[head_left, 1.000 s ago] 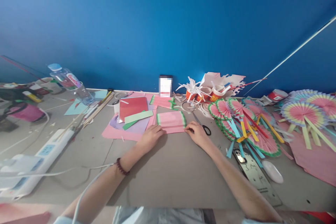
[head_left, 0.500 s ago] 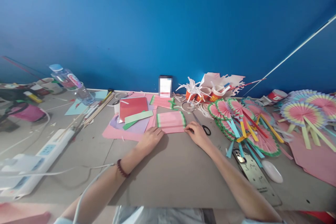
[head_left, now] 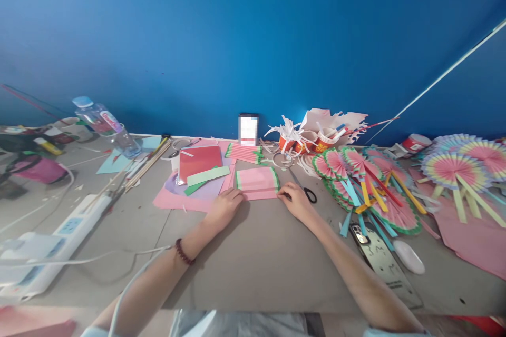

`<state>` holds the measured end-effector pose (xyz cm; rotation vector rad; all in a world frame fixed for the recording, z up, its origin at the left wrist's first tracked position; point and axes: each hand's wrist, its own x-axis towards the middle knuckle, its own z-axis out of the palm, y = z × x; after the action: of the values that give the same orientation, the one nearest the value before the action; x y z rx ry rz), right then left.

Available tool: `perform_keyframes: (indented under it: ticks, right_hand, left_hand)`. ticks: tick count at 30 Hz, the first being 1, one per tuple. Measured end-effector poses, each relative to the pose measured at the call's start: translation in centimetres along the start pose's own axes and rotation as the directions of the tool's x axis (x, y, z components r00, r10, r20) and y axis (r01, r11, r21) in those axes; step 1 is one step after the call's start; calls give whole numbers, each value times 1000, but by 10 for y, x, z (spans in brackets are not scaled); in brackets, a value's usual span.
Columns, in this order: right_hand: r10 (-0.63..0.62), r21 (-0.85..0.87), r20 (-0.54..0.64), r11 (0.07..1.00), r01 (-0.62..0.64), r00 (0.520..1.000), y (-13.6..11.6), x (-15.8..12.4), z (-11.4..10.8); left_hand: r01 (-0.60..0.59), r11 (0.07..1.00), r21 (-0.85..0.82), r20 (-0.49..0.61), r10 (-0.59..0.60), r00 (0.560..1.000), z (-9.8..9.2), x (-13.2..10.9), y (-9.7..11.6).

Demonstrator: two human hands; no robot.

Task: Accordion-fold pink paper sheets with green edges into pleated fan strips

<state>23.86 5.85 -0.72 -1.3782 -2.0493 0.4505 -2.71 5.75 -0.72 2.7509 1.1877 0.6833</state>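
A pink sheet of paper (head_left: 256,179) with green and pale strips along its sides lies flat on the grey table, its near edge folded over in a narrow band. At its near left corner, my left hand (head_left: 226,205) is closed, fingers pressed on the fold. My right hand (head_left: 295,199) pinches the near right corner between thumb and forefinger. Just behind the sheet rests a pleated pink and green strip (head_left: 244,153). Scissors (head_left: 310,195) with black handles lie beyond my right hand.
Left of the sheet are stacked coloured papers (head_left: 201,160), wooden sticks (head_left: 148,166), a tilted plastic bottle (head_left: 100,118) and a power strip (head_left: 59,245). To the right lie folded paper fans (head_left: 395,208), a phone (head_left: 379,258) and a mouse (head_left: 409,257). Paper cups (head_left: 306,141) stand near the blue wall.
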Motion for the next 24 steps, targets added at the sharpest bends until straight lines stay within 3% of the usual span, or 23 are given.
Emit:
perform_keyframes:
  ticks: [4, 7, 16, 20, 24]
  right_hand:
    - [7, 13, 3, 1000, -7, 1000, 0, 0, -1]
    - [2, 19, 0, 1000, -2, 1000, 0, 0, -1]
    - [23, -14, -2, 1000, -23, 1000, -1, -1, 1]
    - [3, -140, 35, 990, 2, 999, -12, -7, -2]
    - [-17, -372, 66, 927, 41, 998, -29, -17, 1]
  left_hand:
    - [104, 987, -126, -24, -108, 994, -2, 3, 1]
    - [114, 983, -144, -19, -118, 993, -3, 4, 2]
    - [-17, 997, 81, 74, 11, 997, -4, 0, 6]
    - [-36, 976, 215, 127, 9, 992, -8, 0, 15]
    - [-50, 955, 291, 133, 12, 991, -8, -1, 25]
